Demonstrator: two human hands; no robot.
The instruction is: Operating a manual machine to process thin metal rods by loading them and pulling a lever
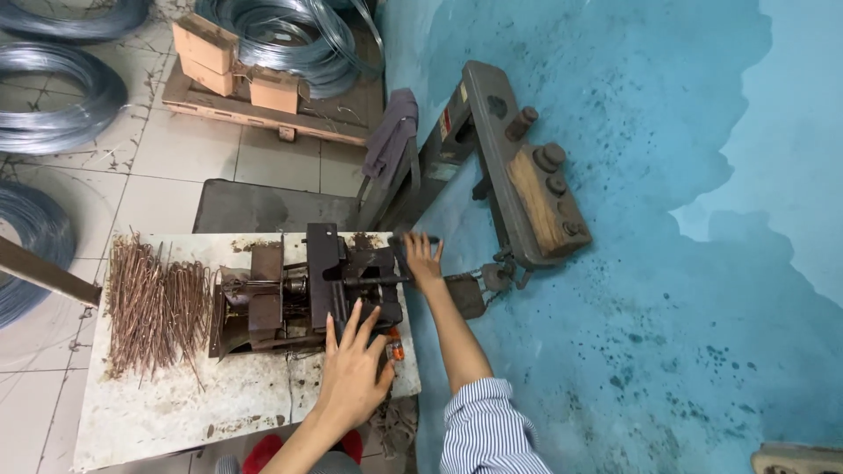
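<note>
Resting flat on dark metal jig (303, 290), left hand (353, 373), fingers splayed; right hand (423, 261) gripping handle (378, 282); brown boxes (230, 57) on pallet.

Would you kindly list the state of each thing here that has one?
Left hand: open, fingers spread, resting at the metal jig.
Right hand: on the jig's lever handle; grip unclear.
Rusty wire pieces: loose pile on the table.
Wire coils: wound.

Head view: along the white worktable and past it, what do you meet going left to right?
Heap of rusty brown bent wire pieces → dark metal bending jig → left hand → right hand → grey steel lever arm with wooden block.
</note>
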